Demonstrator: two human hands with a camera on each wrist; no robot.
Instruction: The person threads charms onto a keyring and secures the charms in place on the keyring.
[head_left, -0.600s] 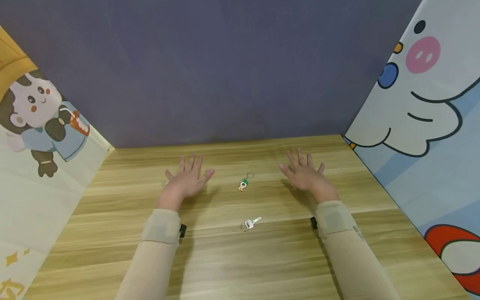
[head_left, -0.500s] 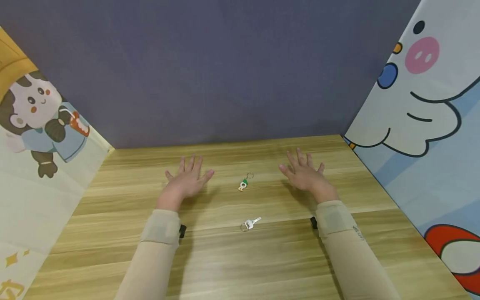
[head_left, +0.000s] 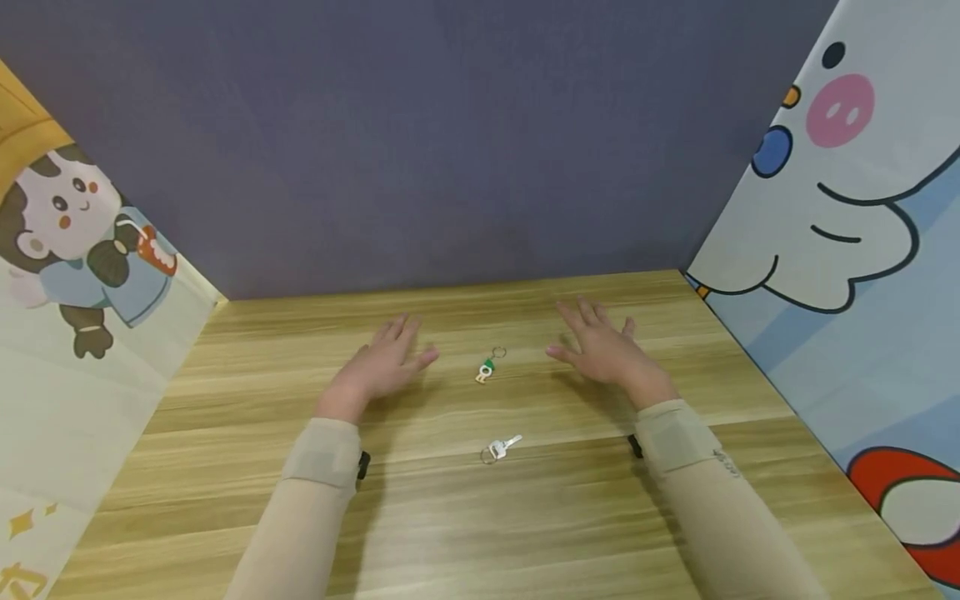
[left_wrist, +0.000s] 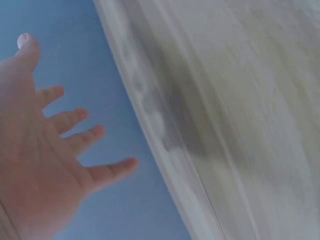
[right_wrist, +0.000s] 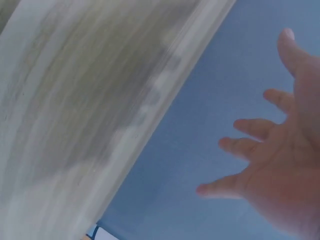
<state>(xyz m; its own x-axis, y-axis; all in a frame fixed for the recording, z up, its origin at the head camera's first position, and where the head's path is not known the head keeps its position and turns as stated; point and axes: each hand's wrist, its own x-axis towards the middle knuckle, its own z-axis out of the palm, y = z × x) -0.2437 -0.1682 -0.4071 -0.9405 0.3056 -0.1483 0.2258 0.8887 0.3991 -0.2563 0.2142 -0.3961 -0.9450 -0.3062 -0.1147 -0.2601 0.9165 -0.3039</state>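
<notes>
In the head view a small keychain charm [head_left: 486,369], green at the top with a white ring-shaped middle and a thin metal ring, lies on the wood-grain table. Nearer the front is a silver key [head_left: 501,448] on its own ring. My left hand [head_left: 381,367] hovers left of the charm, fingers extended and holding nothing. To the charm's right, my right hand [head_left: 603,348] is likewise spread and bare above the table. Both wrist views show the palms, the left palm [left_wrist: 40,160] and the right palm [right_wrist: 285,185], with fingers apart.
The wood-grain table [head_left: 450,533] meets a dark blue-grey back wall [head_left: 450,150]. Cartoon-printed panels stand at the left [head_left: 97,250] and right [head_left: 840,233]. Each sleeved wrist carries a small black device, such as the left black piece [head_left: 363,465].
Both hands have turned slightly, their thumbs shifting a little inward toward the charm. The charm and the key stay where they were on the table.
</notes>
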